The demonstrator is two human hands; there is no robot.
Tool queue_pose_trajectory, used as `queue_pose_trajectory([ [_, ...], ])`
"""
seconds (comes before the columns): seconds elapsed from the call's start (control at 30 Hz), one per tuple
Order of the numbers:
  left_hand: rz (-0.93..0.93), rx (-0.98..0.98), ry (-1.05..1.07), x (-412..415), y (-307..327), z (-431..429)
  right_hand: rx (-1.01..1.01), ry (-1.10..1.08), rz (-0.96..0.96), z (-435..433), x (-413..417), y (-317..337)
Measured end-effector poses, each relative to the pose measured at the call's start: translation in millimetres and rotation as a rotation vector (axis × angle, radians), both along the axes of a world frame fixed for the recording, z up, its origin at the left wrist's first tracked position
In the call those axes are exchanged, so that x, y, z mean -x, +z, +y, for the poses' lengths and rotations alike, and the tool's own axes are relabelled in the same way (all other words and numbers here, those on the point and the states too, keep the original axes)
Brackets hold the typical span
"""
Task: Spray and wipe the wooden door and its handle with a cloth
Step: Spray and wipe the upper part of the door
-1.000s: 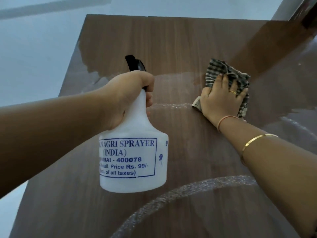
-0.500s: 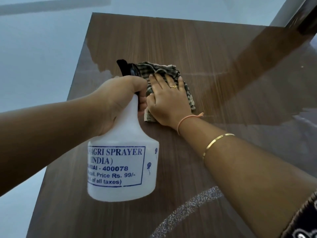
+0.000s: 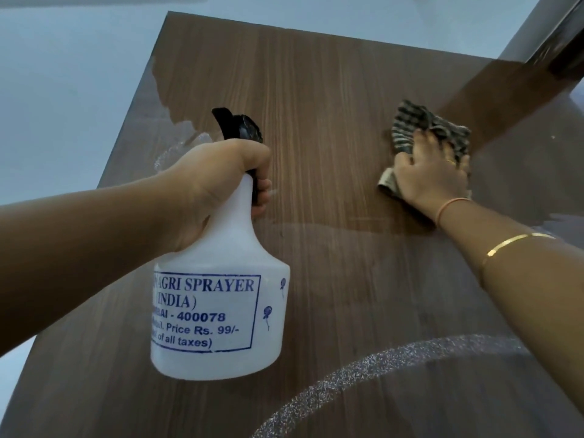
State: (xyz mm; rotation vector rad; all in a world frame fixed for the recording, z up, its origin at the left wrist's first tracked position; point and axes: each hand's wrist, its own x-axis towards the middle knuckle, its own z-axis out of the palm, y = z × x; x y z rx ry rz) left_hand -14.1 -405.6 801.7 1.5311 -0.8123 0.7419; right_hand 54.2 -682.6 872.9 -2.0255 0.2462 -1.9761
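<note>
The glossy brown wooden door (image 3: 331, 99) fills most of the view, seen from below towards its top edge. My left hand (image 3: 218, 181) grips the neck and trigger of a white spray bottle (image 3: 218, 311) with blue printed text and a black nozzle, held in front of the door's left half. My right hand (image 3: 429, 175) presses a checked cloth (image 3: 420, 128) flat against the door at the right, fingers spread over it. The door handle is not in view.
A pale blue wall (image 3: 63, 105) lies left of the door. A dark frame edge (image 3: 556, 36) runs along the top right. A speckled curved reflection (image 3: 363, 377) shows on the door's lower part.
My right hand swept the cloth left next to the bottle half a second ago, then back to the door's right side. The bottle stays held at the left.
</note>
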Motion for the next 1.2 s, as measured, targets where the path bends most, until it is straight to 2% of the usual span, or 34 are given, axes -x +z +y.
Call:
queue_pose_trajectory([
  [0.13,0.019,0.020,-0.024,0,-5,-8,-0.148,0.016,-0.031,-14,-1,-2],
  [0.2,0.055,0.010,-0.005,-2,-4,-13,-0.147,0.014,-0.078,2,-5,-2],
  [0.3,0.117,-0.027,0.007,-9,-3,-16,0.050,-0.006,-0.102,42,-8,-7],
  [0.47,0.128,0.055,0.058,-17,5,-28,0.494,0.054,-0.069,115,-10,-29],
  [0.6,0.156,0.075,0.083,-18,2,-35,0.596,0.041,-0.046,111,-7,-31],
  [0.67,0.160,0.077,0.097,-17,1,-33,0.563,0.007,-0.043,96,-7,-28],
  [0.83,0.101,0.072,0.139,-17,-10,-4,0.082,0.003,-0.081,56,-9,-17],
  [0.9,0.086,0.086,0.173,-13,-14,9,0.004,0.036,-0.056,58,-9,-15],
  [1.03,0.032,0.165,0.245,0,-6,24,-0.018,0.031,-0.062,85,-9,-19],
  [1.2,0.045,0.132,0.239,11,-10,60,0.168,0.047,-0.073,161,-11,-35],
])
